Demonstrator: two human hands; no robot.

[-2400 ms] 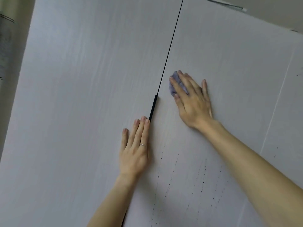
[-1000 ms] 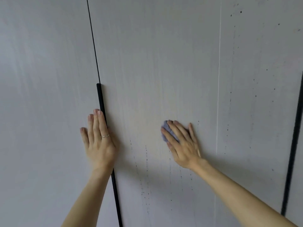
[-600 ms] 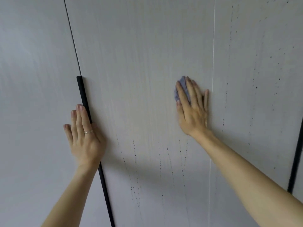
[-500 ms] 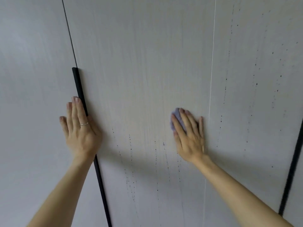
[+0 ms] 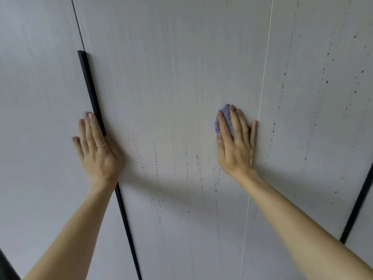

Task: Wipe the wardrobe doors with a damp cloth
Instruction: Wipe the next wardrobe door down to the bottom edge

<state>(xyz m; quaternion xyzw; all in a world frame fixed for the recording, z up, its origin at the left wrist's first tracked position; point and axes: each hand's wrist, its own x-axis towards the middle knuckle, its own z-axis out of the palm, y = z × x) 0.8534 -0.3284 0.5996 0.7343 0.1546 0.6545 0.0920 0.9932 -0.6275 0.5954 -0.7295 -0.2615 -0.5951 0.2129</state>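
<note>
Right hand [image 5: 236, 142], fingers straight, presses the cloth [image 5: 224, 116] flat on the wardrobe door [image 5: 171, 77]; left hand [image 5: 96, 146] rests flat beside the handle [image 5: 88, 83]; above the cloth looks clean; speck trails [image 5: 187, 178] below and right of it seem unwiped.

Both arms reach forward; the left hand [image 5: 96, 146] lies flat with fingers straight, the right hand [image 5: 236, 142] flat too, fingers slightly spread.

A dark, blurred shape [image 5: 5, 268] is cut off by the lower left corner and cannot be identified. A thin silver ring [image 5: 101, 145] is seen just beside a black handle strip [image 5: 90, 91]; a second strip [image 5: 357, 203] is seen far right.
</note>
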